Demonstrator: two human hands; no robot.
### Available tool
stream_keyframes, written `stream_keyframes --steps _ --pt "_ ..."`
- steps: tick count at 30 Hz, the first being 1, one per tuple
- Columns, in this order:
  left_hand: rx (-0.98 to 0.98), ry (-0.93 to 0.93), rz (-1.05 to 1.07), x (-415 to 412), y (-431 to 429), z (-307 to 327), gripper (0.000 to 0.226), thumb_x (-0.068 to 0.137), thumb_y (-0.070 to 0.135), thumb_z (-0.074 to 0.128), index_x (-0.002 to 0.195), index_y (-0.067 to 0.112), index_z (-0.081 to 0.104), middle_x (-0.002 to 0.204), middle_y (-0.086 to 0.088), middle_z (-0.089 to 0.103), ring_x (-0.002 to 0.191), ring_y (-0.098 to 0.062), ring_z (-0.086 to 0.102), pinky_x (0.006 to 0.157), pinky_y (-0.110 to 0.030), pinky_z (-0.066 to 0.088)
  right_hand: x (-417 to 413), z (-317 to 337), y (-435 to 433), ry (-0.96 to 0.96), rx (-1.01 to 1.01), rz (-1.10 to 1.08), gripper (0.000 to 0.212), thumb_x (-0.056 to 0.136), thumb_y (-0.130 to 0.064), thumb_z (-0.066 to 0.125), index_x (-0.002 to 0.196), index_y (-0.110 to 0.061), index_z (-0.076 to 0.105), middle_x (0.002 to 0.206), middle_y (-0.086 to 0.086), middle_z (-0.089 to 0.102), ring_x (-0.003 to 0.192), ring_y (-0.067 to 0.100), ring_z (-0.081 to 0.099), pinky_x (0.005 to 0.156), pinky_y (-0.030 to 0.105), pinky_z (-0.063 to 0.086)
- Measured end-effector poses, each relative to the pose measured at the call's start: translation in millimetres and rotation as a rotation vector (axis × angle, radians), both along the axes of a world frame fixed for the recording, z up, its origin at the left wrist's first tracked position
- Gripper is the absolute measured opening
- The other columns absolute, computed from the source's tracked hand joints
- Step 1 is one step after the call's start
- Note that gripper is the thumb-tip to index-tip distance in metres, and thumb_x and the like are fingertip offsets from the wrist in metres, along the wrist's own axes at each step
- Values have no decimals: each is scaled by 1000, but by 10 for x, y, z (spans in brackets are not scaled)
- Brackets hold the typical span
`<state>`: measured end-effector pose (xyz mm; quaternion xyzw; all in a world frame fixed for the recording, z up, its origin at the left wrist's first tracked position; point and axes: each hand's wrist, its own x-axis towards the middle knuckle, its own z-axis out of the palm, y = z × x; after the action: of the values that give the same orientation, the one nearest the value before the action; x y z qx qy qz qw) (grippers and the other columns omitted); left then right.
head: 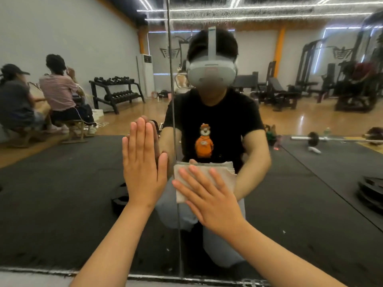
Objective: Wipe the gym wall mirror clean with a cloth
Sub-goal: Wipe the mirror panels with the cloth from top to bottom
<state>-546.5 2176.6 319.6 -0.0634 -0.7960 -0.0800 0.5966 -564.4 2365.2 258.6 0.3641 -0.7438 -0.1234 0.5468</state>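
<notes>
**Item: gym wall mirror (62,193), wiping in hand**

1. Far left, in reflection: 2 seated people (58,90) and a dumbbell rack (116,94). Not part of the task.
2. Left hand (143,168): fingers straight and together, palm flat on the glass just left of the panel seam (174,121). Holds nothing; judged to be a brace.
3. Cloth (181,191): pale, folded to a thick pad, pressed against the glass just right of the seam, low on the panel, at about the height of the reflected waist.
4. Right hand (211,201): fingers spread wide, laid flat over the cloth and pinning it to the mirror.
5. Right, in reflection: barbell (313,138) on the black floor mat.

**Step:** the wiping stroke itself, on the lower middle of the glass.

**Condition:** the top band of the mirror looks speckled, possibly spray or residue; the view is too soft to say which.

**Next move calls for:** even palm pressure, the pad kept flat, and overlapping passes carried across the seam and up toward that top band.
</notes>
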Motion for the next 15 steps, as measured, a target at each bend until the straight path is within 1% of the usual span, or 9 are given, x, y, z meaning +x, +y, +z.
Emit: stream_keyframes --steps 3,5,7,8,11,15 --pt "-10 -1 19 -3 -6 1 65 101 30 29 157 4 4 163 -3 -2 152 -16 -9 124 -40 -3 15 -462 155 -7 113 -55 66 97 -33 42 158 -23 20 166 1 8 153 21 7 124 45 -5" --pt "-28 -6 35 2 -21 -6 66 102 30 28 156 5 2 162 -5 0 152 -16 -9 124 -40 -2 26 -686 301 -3 204 -85 72 93 -32 43 159 -23 16 167 1 5 153 20 5 124 45 -7" --pt "-43 -4 40 -6 -30 -20 66 102 31 27 156 7 -1 163 -4 -3 152 -16 -10 124 -40 -3 25 -763 428 16 251 -91 73 93 -31 41 159 -22 12 167 0 2 154 18 3 124 43 -7" --pt "-47 1 46 -16 -33 -28 66 102 32 27 156 8 -2 163 -2 -6 152 -17 -9 124 -40 -3 18 -738 470 25 251 -86 71 94 -31 40 159 -22 13 167 -1 2 153 17 3 124 42 -7" --pt "-56 18 52 -41 -27 -46 65 103 33 25 156 10 -4 164 1 -14 152 -19 -9 124 -41 -2 5 -438 564 25 164 -57 61 98 -30 40 156 -26 24 167 -3 6 153 15 8 124 39 -2" --pt "-63 11 56 -25 -18 -46 67 102 33 23 156 12 -10 163 4 -22 152 -19 -12 124 -41 -3 -39 436 746 60 -75 -61 53 105 -32 29 158 -25 23 166 2 10 152 20 12 122 44 7"
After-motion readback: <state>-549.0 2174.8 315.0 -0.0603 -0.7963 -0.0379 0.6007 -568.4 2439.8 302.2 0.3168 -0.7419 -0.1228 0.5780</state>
